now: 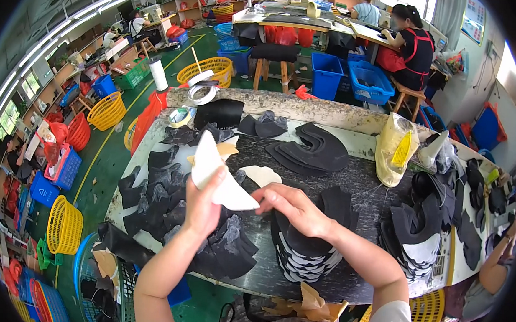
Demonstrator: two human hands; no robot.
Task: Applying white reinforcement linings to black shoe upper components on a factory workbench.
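A white, curved, crescent-like piece (228, 186) stands raised above the table in my left hand (202, 202), its thumb lying across the face. My right hand (296, 209) has its thumb and forefinger closed together at the lower right tip of that piece. Under my right hand lies a stack of black curved pieces with white edges (306, 261). Black pieces with crumpled translucent film (223, 241) spread over the table's left side. Another white piece (261, 175) rests flat just behind my hands. Farther back are black U-shaped pieces (310, 151).
A second black-and-white stack (419, 242) is at the right, near a yellowish wrapped object (395, 150). Tape rolls (181, 117) sit at the far left corner. A raised ledge (332, 113) runs along the back. At the right edge another person's arm (495, 267) shows.
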